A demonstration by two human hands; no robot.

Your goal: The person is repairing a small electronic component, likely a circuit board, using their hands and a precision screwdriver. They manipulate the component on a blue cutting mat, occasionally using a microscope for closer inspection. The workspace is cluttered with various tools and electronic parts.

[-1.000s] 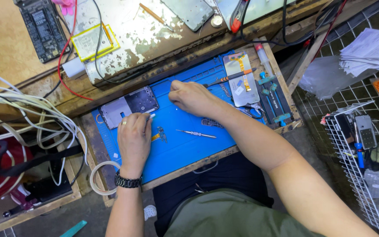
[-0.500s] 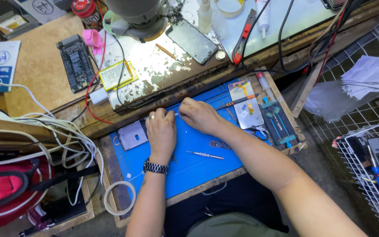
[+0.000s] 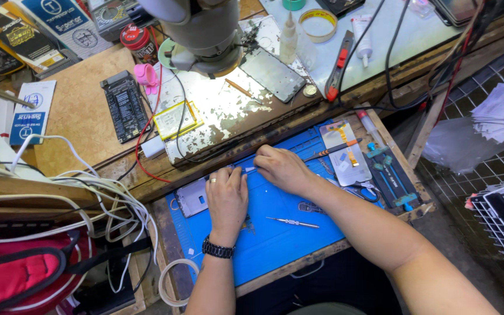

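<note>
My left hand [image 3: 227, 198], with a ring and a black wristwatch, lies flat on an opened phone [image 3: 192, 197] at the back left of the blue work mat [image 3: 275, 233]. My right hand [image 3: 282, 169] is closed around a thin tool [image 3: 251, 170] whose tip points left toward the phone, just past my left fingertips. A small screwdriver [image 3: 293, 222] lies loose on the mat below both hands. Most of the phone is hidden under my left hand.
A phone panel with flex cables [image 3: 345, 153] and several blue tools [image 3: 387, 175] lie at the mat's right. Behind are a microscope base [image 3: 205, 41], a dark screen [image 3: 272, 74], a yellow battery [image 3: 174, 119], a glue bottle [image 3: 288, 36] and tape roll [image 3: 317, 24]. White cables [image 3: 88, 198] hang left.
The view has tilted up toward the bench. Both hands moved to the mat's back edge; my left hand now covers the phone and my right hand brings the tool tip to it.
</note>
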